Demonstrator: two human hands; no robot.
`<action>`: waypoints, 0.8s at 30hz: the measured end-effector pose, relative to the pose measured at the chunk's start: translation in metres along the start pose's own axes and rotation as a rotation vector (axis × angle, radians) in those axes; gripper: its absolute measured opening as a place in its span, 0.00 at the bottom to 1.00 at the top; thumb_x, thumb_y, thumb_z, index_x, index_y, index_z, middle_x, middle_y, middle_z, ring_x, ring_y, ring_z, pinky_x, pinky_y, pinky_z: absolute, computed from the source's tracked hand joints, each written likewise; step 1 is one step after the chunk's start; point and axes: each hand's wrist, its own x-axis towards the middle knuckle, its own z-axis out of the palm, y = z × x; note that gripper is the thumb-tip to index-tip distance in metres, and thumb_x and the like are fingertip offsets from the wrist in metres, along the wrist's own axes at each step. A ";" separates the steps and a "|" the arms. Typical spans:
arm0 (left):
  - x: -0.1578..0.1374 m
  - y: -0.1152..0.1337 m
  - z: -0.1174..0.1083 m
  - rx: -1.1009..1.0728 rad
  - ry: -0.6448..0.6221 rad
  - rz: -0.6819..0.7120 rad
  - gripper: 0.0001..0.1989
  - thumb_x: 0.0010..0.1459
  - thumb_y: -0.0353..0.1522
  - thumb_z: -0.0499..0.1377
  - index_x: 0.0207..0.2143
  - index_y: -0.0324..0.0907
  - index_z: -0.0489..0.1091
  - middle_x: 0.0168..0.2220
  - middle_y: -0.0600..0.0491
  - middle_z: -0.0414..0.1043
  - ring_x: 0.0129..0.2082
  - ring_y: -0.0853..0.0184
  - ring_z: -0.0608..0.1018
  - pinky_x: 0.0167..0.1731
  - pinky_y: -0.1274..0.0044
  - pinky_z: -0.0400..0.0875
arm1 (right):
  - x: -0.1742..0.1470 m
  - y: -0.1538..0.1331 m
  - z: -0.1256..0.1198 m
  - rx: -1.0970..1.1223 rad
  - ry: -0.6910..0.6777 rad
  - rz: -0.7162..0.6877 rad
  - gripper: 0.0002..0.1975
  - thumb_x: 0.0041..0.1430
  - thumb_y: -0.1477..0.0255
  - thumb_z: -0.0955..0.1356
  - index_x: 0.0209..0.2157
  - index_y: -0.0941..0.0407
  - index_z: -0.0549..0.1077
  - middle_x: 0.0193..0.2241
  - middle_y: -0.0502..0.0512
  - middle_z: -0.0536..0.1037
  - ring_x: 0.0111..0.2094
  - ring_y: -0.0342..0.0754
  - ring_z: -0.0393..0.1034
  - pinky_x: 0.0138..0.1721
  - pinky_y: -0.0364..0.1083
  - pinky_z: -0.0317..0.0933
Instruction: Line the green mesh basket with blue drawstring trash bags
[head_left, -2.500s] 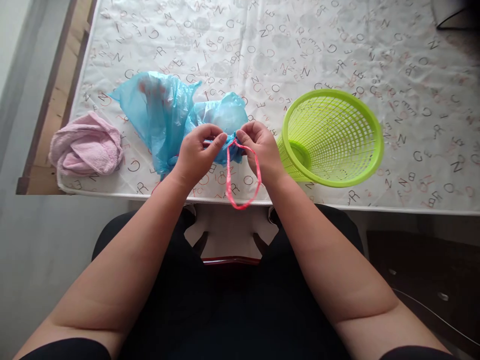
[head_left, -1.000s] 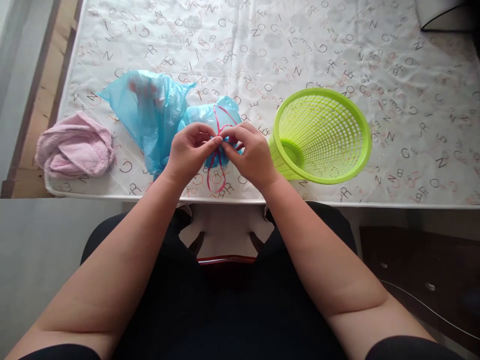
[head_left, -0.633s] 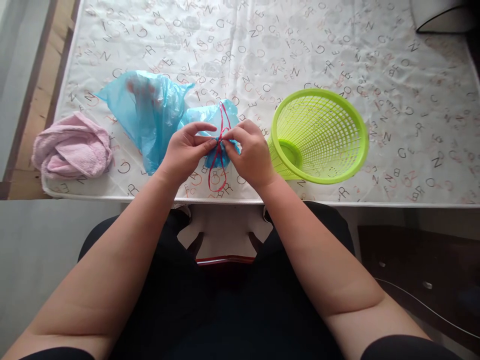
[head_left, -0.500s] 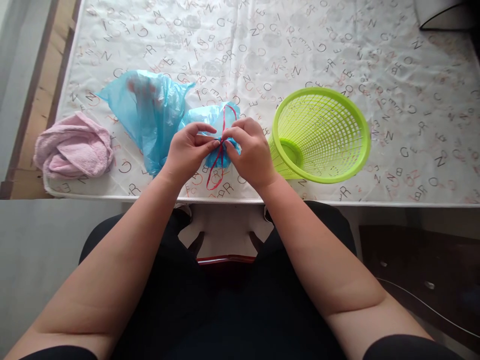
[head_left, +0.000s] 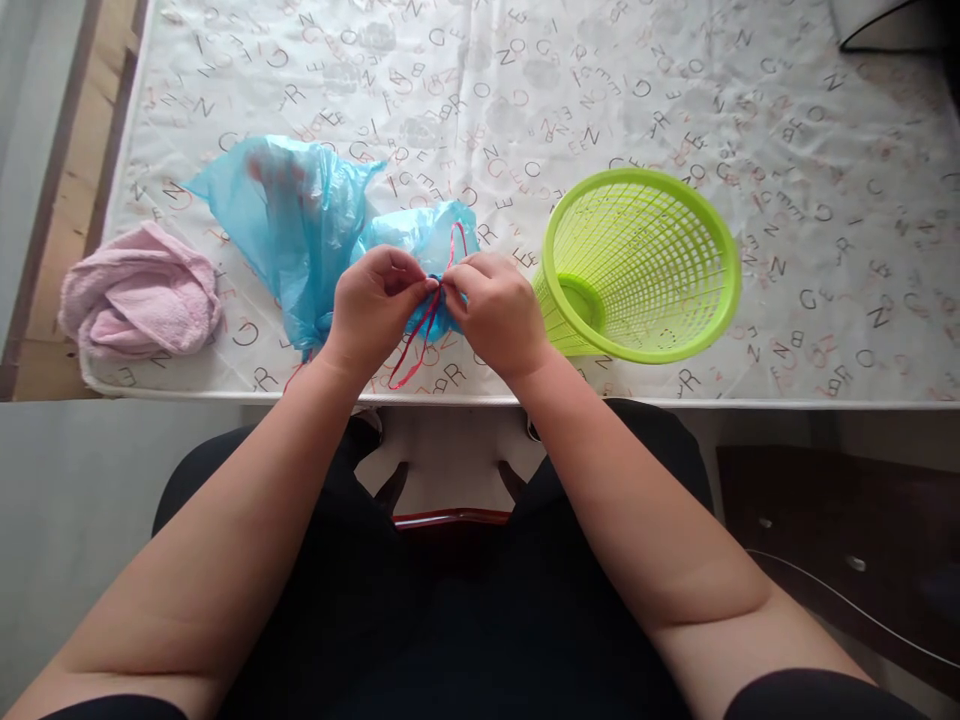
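Observation:
Just beyond the table's front edge, my left hand (head_left: 382, 300) and my right hand (head_left: 491, 310) meet with thumbs and fingertips pinched. Between them runs a thin red drawstring (head_left: 424, 350), one loop hanging toward me and another rising behind the right fingers. Both hands pinch the string at the gathered blue plastic bag (head_left: 420, 230), which is partly hidden under them. Left of it lies a larger blue plastic bag (head_left: 300, 220), translucent, with something reddish showing through near its top. A bit of red string sticks out by my left wrist.
A lime-green mesh basket (head_left: 720, 300) lies tipped on its side, right of my hands, mouth facing me. A folded pink towel (head_left: 142, 290) sits at the left front corner of the letter-printed tablecloth (head_left: 637, 90). A dark object stands in the far right corner.
My fingertips have drawn closer together on the string. The lower red loop has swung to the left, and the upper one has become narrower. Basket, towel and larger bag stay in place.

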 end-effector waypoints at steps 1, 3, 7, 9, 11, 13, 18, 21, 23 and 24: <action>-0.001 0.001 0.000 0.022 -0.001 0.003 0.11 0.56 0.29 0.72 0.33 0.44 0.71 0.31 0.55 0.78 0.31 0.68 0.81 0.33 0.76 0.78 | -0.001 0.000 0.002 -0.008 0.001 0.002 0.09 0.73 0.70 0.67 0.36 0.53 0.76 0.40 0.58 0.76 0.51 0.55 0.69 0.59 0.56 0.65; -0.001 0.002 0.000 0.060 -0.006 0.009 0.10 0.56 0.29 0.71 0.34 0.44 0.72 0.31 0.56 0.78 0.31 0.69 0.80 0.33 0.76 0.78 | -0.002 0.000 0.004 -0.023 0.012 0.000 0.08 0.73 0.70 0.67 0.36 0.53 0.74 0.40 0.57 0.75 0.49 0.54 0.68 0.58 0.55 0.66; -0.002 0.005 0.001 0.080 -0.023 0.013 0.08 0.57 0.29 0.71 0.34 0.44 0.74 0.31 0.55 0.79 0.31 0.68 0.81 0.35 0.76 0.77 | -0.004 0.002 0.008 -0.020 0.061 0.013 0.07 0.73 0.69 0.66 0.38 0.52 0.72 0.41 0.56 0.73 0.47 0.52 0.69 0.53 0.52 0.67; -0.002 0.005 0.002 0.085 -0.026 0.017 0.06 0.58 0.29 0.70 0.34 0.44 0.76 0.31 0.55 0.79 0.31 0.68 0.81 0.35 0.76 0.77 | -0.004 0.002 0.010 0.001 0.083 0.034 0.07 0.73 0.71 0.65 0.37 0.52 0.72 0.40 0.56 0.72 0.46 0.51 0.68 0.52 0.51 0.67; -0.003 0.005 0.003 0.095 -0.020 0.022 0.04 0.59 0.29 0.70 0.35 0.45 0.77 0.31 0.55 0.79 0.30 0.69 0.80 0.34 0.76 0.77 | -0.003 0.002 0.010 0.029 0.114 0.058 0.06 0.71 0.72 0.65 0.36 0.52 0.71 0.39 0.56 0.72 0.45 0.50 0.68 0.52 0.52 0.67; -0.003 0.005 0.005 0.100 -0.014 0.027 0.04 0.59 0.28 0.69 0.35 0.45 0.79 0.31 0.56 0.80 0.30 0.69 0.79 0.33 0.76 0.76 | -0.003 0.000 0.011 0.078 0.148 0.089 0.06 0.69 0.73 0.66 0.35 0.52 0.71 0.39 0.55 0.72 0.43 0.50 0.67 0.52 0.52 0.68; -0.001 0.002 0.004 0.124 0.004 0.028 0.07 0.58 0.25 0.68 0.36 0.46 0.81 0.30 0.56 0.80 0.30 0.69 0.79 0.33 0.76 0.75 | -0.004 -0.007 0.014 0.295 0.208 0.230 0.04 0.66 0.73 0.68 0.35 0.52 0.72 0.38 0.52 0.73 0.43 0.48 0.69 0.48 0.50 0.71; 0.000 -0.002 0.001 0.174 -0.025 0.057 0.09 0.59 0.24 0.67 0.36 0.47 0.83 0.33 0.56 0.82 0.33 0.68 0.80 0.38 0.75 0.77 | -0.002 -0.006 0.013 0.389 0.204 0.303 0.03 0.68 0.72 0.67 0.37 0.51 0.73 0.38 0.51 0.74 0.41 0.46 0.72 0.46 0.48 0.72; -0.001 -0.004 0.000 0.202 -0.040 0.094 0.09 0.61 0.24 0.66 0.36 0.48 0.83 0.35 0.55 0.84 0.36 0.66 0.82 0.42 0.74 0.78 | 0.000 -0.003 0.010 0.372 0.173 0.277 0.04 0.69 0.72 0.66 0.38 0.52 0.73 0.38 0.51 0.75 0.40 0.45 0.73 0.44 0.47 0.73; -0.001 -0.004 -0.001 0.215 -0.040 0.109 0.09 0.62 0.25 0.65 0.36 0.48 0.84 0.36 0.55 0.84 0.37 0.66 0.82 0.44 0.73 0.78 | 0.001 -0.001 0.007 0.334 0.156 0.241 0.04 0.69 0.71 0.67 0.39 0.52 0.74 0.39 0.52 0.75 0.40 0.45 0.73 0.44 0.47 0.73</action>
